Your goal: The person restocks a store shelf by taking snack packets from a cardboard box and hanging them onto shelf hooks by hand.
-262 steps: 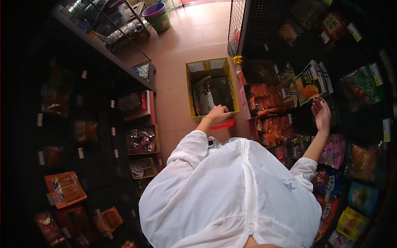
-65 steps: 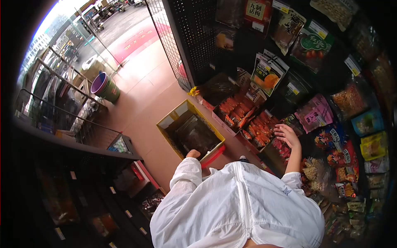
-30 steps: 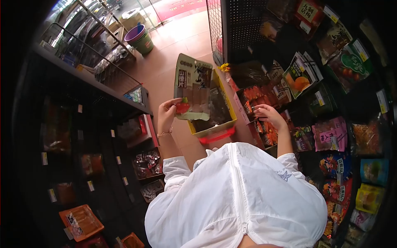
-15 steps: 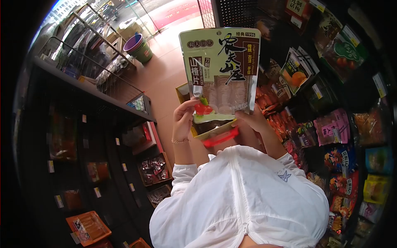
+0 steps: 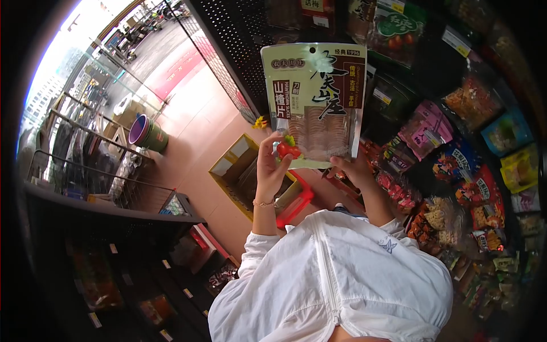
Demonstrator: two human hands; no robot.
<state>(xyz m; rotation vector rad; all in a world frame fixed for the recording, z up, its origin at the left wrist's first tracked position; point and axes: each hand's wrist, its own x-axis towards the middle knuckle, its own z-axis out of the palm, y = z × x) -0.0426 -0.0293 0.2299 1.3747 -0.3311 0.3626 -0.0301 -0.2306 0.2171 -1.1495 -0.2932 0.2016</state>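
Both hands hold up a pale green and silver bag of hawthorn slices (image 5: 325,125), upright with its printed front toward me. My left hand (image 5: 272,161) pinches the lower left edge, thumb over the front near the printed red fruit. At the lower right corner, my right hand (image 5: 354,169) grips the bag with its thumb on the front. The slices show in rows through a clear window. Below and behind the bag, an open cardboard box (image 5: 233,171) with yellow edges stands on the floor by a red plastic frame (image 5: 299,202).
Shelves of packaged snacks line the right, including a pink bag (image 5: 426,130) and a yellow bag (image 5: 519,165). A dark shelf (image 5: 131,245) with price tags stands at left. Beyond it are a wire rack (image 5: 108,176) and a purple and green bucket (image 5: 148,134) on the tiled floor.
My view has turned to the right, so the bucket and floor sit further left. The bag is still in both hands, and more of the cardboard box now shows beside it.
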